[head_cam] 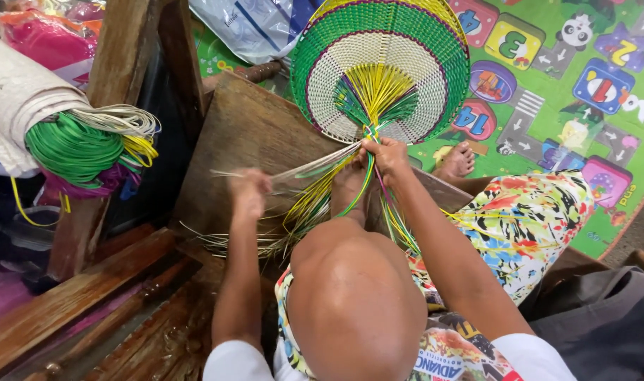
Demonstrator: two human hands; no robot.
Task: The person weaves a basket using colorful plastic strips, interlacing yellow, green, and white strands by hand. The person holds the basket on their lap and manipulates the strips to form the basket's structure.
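Green, yellow and cream plastic strands form a round woven fan [380, 67] propped against a wooden board [251, 134]. Right hand [384, 156] has fingers closed, pinching the gathered strands at the fan's base. Left hand [250, 192] is curled around a bundle of pale loose strands [315, 169], pulled sideways. Risk: if the right pinch slackens, the gathered base may loosen; uneven pull could skew the weave.
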